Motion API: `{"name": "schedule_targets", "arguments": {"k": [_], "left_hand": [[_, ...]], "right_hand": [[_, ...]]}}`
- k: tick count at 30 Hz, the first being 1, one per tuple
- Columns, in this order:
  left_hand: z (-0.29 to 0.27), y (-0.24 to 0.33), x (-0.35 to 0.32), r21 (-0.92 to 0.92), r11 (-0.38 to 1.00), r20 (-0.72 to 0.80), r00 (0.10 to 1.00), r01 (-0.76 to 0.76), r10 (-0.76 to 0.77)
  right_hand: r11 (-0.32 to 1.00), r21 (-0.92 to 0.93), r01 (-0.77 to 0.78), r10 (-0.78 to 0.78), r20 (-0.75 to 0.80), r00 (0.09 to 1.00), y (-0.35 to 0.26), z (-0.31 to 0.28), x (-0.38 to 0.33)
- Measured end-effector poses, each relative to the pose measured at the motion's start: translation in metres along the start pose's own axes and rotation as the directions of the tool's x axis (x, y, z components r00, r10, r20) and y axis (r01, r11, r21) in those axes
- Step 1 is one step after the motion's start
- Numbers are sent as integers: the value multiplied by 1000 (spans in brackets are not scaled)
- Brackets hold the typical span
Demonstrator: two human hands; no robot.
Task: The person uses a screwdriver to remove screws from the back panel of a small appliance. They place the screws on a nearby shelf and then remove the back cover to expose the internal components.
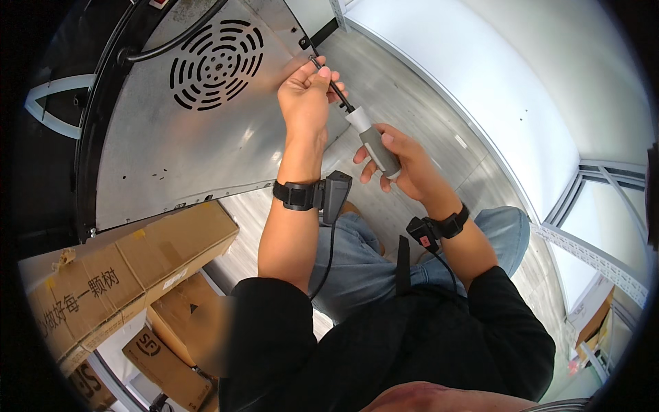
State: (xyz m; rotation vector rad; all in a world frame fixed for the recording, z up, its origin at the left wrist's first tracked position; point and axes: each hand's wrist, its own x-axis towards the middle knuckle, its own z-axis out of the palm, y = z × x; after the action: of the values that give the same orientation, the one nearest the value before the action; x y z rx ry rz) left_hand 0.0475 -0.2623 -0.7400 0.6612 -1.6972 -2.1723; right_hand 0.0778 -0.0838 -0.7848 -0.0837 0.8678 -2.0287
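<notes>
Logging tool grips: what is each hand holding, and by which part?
The right hand grips a screwdriver by its grey-and-white handle; the left hand pinches its black shaft near the tip, at the metal panel.

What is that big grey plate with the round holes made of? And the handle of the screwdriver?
The big grey back panel with round vent slots looks like bare sheet metal: dull silver, with soft smeary reflections. The screwdriver's grey and white handle, held by the right hand, looks like matte plastic, maybe with a rubbery grey grip. Its thin dark shaft seems steel.

Single head-worn fisheye view, steeply downward and close over the person's forearms, lap and floor.
</notes>
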Motion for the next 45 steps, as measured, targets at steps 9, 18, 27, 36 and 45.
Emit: {"name": "schedule_targets", "arguments": {"k": [9, 18, 27, 36, 45], "left_hand": [[-1, -3, 3, 170, 984, -35, 997, -61, 68], [1, -4, 3, 22, 999, -44, 999, -22, 23], [4, -1, 1, 129, 991, -76, 996, -26, 36], [6, -3, 1, 103, 994, -106, 994, -30, 41], [7, 0, -2, 106, 994, -85, 996, -12, 21]], "right_hand": [[836, -519, 177, -340, -236, 910, 21, 2, 10], [998, -58, -2, 1, -14, 1000, 6, -6, 6], [939, -304, 162, -218, -159, 963, 16, -6, 9], [993, -84, 88, -95, -91, 991, 14, -10, 10], [992, -35, 118, -121, -83, 989, 13, -12, 8]]}}
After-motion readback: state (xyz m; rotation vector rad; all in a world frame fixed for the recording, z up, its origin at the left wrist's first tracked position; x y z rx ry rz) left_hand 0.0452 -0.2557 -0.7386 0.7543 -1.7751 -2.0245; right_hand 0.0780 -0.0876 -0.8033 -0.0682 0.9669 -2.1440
